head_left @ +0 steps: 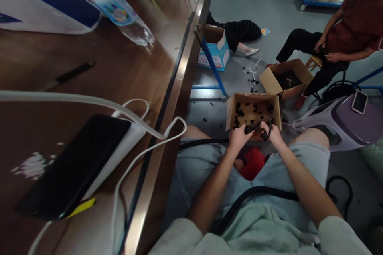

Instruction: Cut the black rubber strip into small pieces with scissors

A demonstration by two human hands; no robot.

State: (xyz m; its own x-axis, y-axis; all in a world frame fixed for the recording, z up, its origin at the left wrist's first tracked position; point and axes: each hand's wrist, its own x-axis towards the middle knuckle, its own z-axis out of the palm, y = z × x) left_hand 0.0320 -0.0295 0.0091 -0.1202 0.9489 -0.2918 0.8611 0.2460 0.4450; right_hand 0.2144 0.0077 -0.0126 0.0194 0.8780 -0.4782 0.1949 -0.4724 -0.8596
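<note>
A pale green top (260, 227) is worn with light blue denim shorts (196, 173).

Your view is dim and soft, stretched at its borders, with glare (a pale streak) along the bench edge (182, 65).

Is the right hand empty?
No, the right hand holds black-handled scissors at the near edge of the nearer cardboard box.

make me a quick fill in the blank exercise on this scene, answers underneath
The right hand holds a pair of ____.
The left hand grips tubing coloured ____.
Scraps lie inside the nearest box, made of ____.
The co-worker in dark red sits on a wooden ____.

Missing words: scissors; black; cardboard; stool.
</note>
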